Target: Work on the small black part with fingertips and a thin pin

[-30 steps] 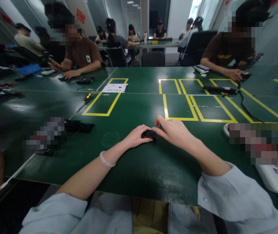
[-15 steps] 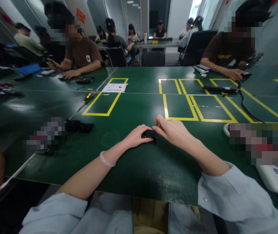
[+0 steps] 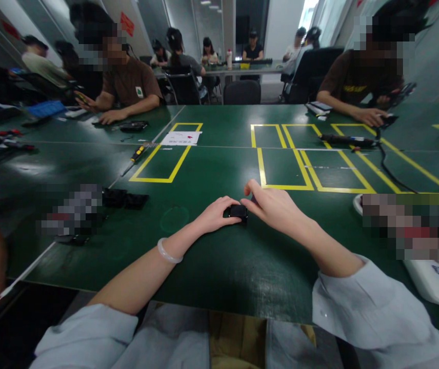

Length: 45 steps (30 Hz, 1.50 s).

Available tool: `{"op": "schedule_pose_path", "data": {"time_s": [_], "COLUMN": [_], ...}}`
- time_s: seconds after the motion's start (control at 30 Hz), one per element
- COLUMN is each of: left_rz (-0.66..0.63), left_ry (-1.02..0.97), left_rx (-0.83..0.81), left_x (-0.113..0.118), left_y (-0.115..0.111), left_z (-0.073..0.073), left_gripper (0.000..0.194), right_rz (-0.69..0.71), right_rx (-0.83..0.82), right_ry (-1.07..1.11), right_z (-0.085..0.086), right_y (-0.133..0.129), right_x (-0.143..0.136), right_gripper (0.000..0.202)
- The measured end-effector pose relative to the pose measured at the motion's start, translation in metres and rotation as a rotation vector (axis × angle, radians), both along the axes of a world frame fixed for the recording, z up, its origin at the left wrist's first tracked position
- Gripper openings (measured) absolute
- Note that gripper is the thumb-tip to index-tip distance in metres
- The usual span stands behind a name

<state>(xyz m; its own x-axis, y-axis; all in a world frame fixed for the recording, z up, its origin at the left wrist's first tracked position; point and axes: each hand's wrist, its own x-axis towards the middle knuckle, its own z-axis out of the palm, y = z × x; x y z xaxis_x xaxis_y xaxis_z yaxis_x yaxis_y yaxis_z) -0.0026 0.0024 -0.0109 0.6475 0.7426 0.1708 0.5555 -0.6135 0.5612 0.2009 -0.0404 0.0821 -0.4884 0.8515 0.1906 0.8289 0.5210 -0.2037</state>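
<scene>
Black object [image 3: 238, 211] sits between the person's two hands over the green surface [image 3: 212, 271], pinched by the left hand [image 3: 217, 214] between thumb and fingers. At its right end is the right hand [image 3: 275, 205], thumb extended and index finger bent above it; whether those fingertips grip anything cannot be told. A pale bracelet [image 3: 169, 251] circles the left wrist. Farther out, black pieces [image 3: 125, 199] lie to the left, and a screwdriver [image 3: 137, 155] rests near a white paper [image 3: 181, 138] beyond them.

The grey-shirted person's arm [image 3: 197, 68] has drawn back.
</scene>
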Motion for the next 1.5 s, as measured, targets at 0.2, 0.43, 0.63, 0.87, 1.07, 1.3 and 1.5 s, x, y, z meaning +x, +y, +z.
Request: {"op": "schedule_pose_path", "data": {"time_s": [0.2,0.43,0.63,0.87,1.07,1.3,1.5], "left_rz": [-0.011,-0.008,-0.009,-0.010,-0.006,-0.007,-0.014], "left_ry": [-0.010,0.005,0.005,0.003,0.009,0.002,-0.003], "left_rx": [-0.006,0.014,0.001,-0.005,0.003,-0.003,0.022], "left_x": [-0.0002,0.0000,0.0004,-0.0002,0.0004,-0.0004,0.0000], "left_y": [-0.0005,0.0012,0.0007,0.0006,0.0002,0.0004,0.0014], "left_z": [0.0006,-0.0014,-0.0012,-0.0010,0.0002,-0.0010,-0.0030], "left_gripper": [0.037,0.037,0.038,0.038,0.037,0.037,0.037], "right_rz": [-0.015,-0.009,-0.017,-0.019,-0.010,-0.029,-0.011], "right_rx": [0.016,0.009,0.023,0.035,0.011,0.010,0.019], "right_ry": [-0.019,0.019,-0.015,0.011,0.005,-0.011,0.017], "right_z": [-0.0013,-0.0009,-0.0040,-0.0030,-0.0025,-0.0012,-0.0020], "right_y": [0.0005,-0.0003,0.0015,0.0007,0.0010,0.0009,-0.0003], "right_x": [-0.0004,0.0000,0.0002,-0.0003,0.0003,-0.0012,-0.0007], "right_gripper": [0.021,0.024,0.023,0.020,0.021,0.021,0.022]}}
